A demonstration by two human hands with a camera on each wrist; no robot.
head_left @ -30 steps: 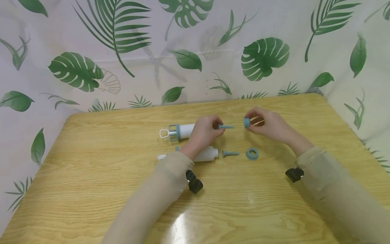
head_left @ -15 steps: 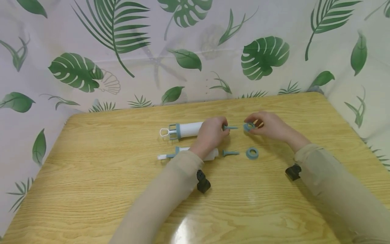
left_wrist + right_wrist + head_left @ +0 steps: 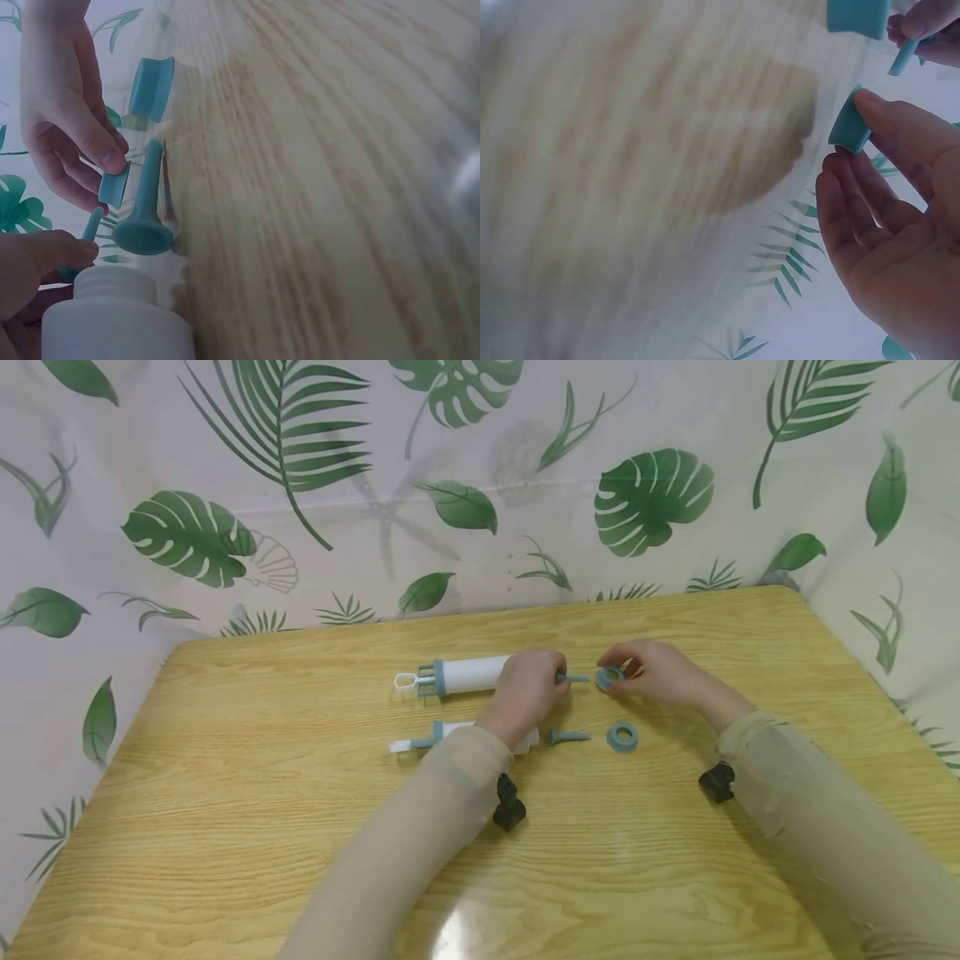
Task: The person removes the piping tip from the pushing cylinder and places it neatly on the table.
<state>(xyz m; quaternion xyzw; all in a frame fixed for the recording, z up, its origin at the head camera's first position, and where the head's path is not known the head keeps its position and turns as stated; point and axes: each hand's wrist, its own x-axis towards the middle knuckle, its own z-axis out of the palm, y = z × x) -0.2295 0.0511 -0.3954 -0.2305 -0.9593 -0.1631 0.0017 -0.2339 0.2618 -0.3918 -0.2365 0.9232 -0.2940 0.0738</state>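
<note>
In the head view, my left hand (image 3: 525, 697) pinches a thin blue-grey nozzle (image 3: 576, 678) just past the end of the upper white plunger tube (image 3: 472, 676). Facing it, my right hand (image 3: 663, 677) holds a blue-grey ring (image 3: 602, 682) between thumb and fingers, tilted and close to the nozzle's tip. The right wrist view shows this ring (image 3: 847, 126) edge-on, its wall flaring. Below lie a second nozzle (image 3: 570, 737), a second ring (image 3: 622, 748), and a lower white tube (image 3: 457, 728), partly hidden by my left wrist.
The wooden table (image 3: 225, 793) meets a leaf-printed cloth (image 3: 525, 485) at its back and sides. Both tubes have blue-grey collars and white pull handles (image 3: 406, 681) pointing left. My left forearm crosses over the lower tube.
My left hand has moved right with its nozzle, uncovering more of the upper tube. My right hand has lowered slightly and turned its ring so that the hole shows.
</note>
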